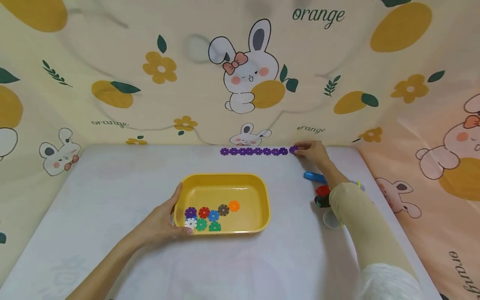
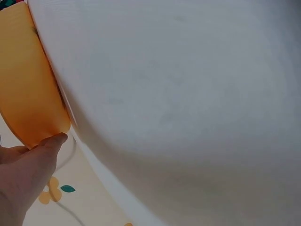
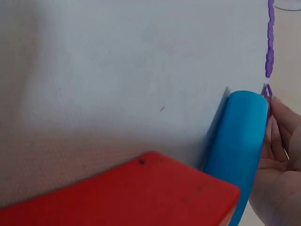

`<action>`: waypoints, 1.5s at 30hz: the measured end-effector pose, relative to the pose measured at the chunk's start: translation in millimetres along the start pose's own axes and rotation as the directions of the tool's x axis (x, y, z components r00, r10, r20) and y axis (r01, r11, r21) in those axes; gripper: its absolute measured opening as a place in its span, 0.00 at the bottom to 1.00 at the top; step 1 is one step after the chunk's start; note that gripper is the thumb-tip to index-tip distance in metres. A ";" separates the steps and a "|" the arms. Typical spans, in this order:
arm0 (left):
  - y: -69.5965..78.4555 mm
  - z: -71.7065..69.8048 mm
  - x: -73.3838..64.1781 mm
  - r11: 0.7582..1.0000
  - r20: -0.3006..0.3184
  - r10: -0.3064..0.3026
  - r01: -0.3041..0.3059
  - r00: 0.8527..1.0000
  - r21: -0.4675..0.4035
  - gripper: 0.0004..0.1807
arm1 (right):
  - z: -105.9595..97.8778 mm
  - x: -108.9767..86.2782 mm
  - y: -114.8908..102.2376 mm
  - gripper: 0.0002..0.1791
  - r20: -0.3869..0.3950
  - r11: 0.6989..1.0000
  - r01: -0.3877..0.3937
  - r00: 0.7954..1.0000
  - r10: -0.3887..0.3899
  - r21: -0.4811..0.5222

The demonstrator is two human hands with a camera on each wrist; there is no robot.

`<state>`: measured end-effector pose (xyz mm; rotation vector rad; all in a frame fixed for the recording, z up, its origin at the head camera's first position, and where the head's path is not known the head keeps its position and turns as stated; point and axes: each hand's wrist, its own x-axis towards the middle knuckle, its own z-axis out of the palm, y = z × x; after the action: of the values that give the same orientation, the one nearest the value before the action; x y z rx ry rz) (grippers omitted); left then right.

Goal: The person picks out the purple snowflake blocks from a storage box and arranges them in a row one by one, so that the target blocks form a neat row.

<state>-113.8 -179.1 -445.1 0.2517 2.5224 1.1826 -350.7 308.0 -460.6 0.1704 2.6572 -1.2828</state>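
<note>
My left hand [image 1: 159, 223] grips the left end of a yellow tray [image 1: 243, 221], thumb at the near corner and fingers along the side wall. In the left wrist view, the fingertips meet the tray's outer wall [image 2: 33, 80]. Several slotted, flower-shaped plastic discs in mixed colours, such as an orange one [image 1: 234, 206], lie toward the tray's near left. At the back of the table, my right hand [image 1: 314, 154] pinches a purple flower disc [image 1: 293, 149]. That disc is just right of a row of purple flower discs [image 1: 249, 151], with a small gap between.
Below the right forearm lie a blue cylinder [image 1: 314, 177], a red block [image 1: 322, 191], a black object [image 1: 321, 201] and a round pale mesh item [image 1: 332, 219]; the sleeve partly hides them. A printed cloth wall [image 1: 150, 108] rises right behind the row.
</note>
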 end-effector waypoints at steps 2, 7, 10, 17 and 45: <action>0.4 0.3 -0.2 1.000 0.000 0.004 -0.004 1.000 -0.002 0.72 | -1.3 0.6 1.8 0.21 -0.003 0.999 0.011 1.000 -0.011 -0.030; 1.3 0.5 -0.6 1.000 0.003 0.018 -0.018 1.000 -0.003 0.71 | -2.9 1.6 2.7 0.20 0.010 0.996 0.019 1.000 -0.018 -0.086; 1.6 1.1 -0.4 1.000 0.006 0.021 -0.021 1.000 -0.006 0.71 | -3.7 1.7 2.9 0.21 0.028 0.997 -0.009 1.000 0.011 -0.074; 1.4 1.5 0.1 1.000 0.011 0.021 -0.021 1.000 -0.006 0.71 | -4.2 -2.2 1.6 0.22 0.022 0.999 0.005 1.000 -0.004 -0.054; 2.2 -3.3 2.5 1.000 0.020 0.002 -0.002 1.000 0.006 0.72 | 81.7 -107.6 -105.8 0.15 0.234 0.910 0.302 0.899 -0.371 0.284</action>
<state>-117.3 -179.3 -442.0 0.2663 2.5093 1.1676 -255.5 175.9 -406.4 -0.4366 2.3455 -1.5954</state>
